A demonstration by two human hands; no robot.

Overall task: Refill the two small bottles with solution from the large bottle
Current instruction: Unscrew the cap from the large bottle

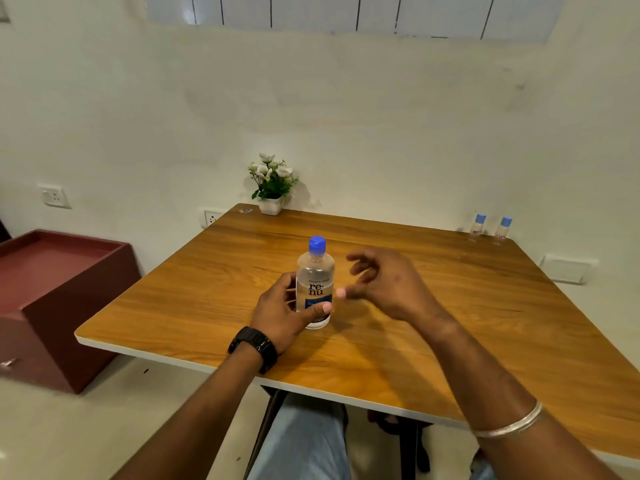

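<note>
Standing upright near the middle of the wooden table (485,306), the large bottle (315,282) is clear with a blue cap on and a "re-nu" label; its lower label is partly covered by a thumb, and the small print is too fine to read. How full it is I cannot tell for sure, though clear liquid shows behind the plastic. The left hand (282,313) grips it around the lower body, thumb across the front, fingers hidden behind. The right hand (384,282) hovers just beside it, blurred, fingers loosely spread and holding nothing. Well apart, at the far right corner, the 2 small bottles (490,228) stand side by side with blue caps on; their labels are too small to make out. A potted plant (272,185) sits at the far edge by the wall.
</note>
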